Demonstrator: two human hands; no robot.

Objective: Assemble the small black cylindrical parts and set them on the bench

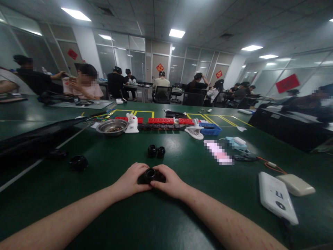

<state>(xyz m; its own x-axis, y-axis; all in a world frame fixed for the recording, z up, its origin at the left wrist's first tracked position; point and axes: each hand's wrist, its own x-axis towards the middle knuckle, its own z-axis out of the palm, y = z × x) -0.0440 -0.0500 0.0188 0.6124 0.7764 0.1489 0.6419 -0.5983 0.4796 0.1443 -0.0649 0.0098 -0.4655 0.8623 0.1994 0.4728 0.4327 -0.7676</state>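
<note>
Left of the hands: a black ring-shaped part (pixel 78 162) lies alone toward the left edge of the green table (pixel 109 211), well apart from the hands.
Left hand: the left hand (pixel 132 180) rests on the table, fingers curled onto the left side of the black part (pixel 151 175).
Black part, place: near the middle of the near edge, pinched between both hands and sitting on the table.
Black part, heading: its round opening seems to face up and slightly away; it is squat, and its long axis cannot be told, since the fingers cover its sides.
Black part, look: dark, round-rimmed, matt, with a hollow centre.
Right hand: the right hand (pixel 170 181) mirrors the other, fingers closed on the part's right side.
Beyond the hands: two small black rings (pixel 156 151) sit touching each other, farther from the near edge.
Right side: a white flat device (pixel 277 197) and a beige box (pixel 296 185) lie toward the right edge.
Open room: bare green table runs left and right of the forearms; the far edge is crowded with a metal bowl (pixel 111 126) and red blocks (pixel 161 121).
</note>
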